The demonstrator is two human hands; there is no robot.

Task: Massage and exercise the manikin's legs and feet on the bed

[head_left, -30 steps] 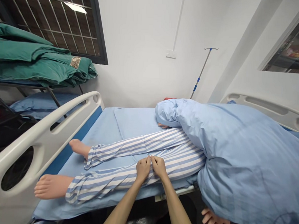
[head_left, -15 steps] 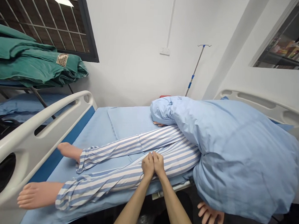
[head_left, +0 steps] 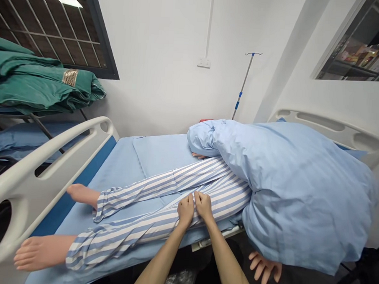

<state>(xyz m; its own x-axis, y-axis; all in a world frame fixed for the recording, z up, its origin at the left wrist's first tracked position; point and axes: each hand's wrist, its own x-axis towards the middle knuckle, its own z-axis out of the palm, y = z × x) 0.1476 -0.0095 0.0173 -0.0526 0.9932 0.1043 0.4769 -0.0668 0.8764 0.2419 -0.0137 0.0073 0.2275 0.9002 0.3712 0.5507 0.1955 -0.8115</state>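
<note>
Left hand (head_left: 185, 209) and right hand (head_left: 203, 204): side by side, grips curled closed; whether they pinch fabric, I cannot tell | blue-and-white striped cloth trousers (head_left: 154, 226): beneath both hands | puffy light-blue fabric quilt (head_left: 294, 192): at 3 o'clock

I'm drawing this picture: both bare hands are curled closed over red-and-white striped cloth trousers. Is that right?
Not quite: the striped cloth trousers are blue and white, not red, as the head view shows. The left hand and right hand are indeed curled closed over them.
</note>
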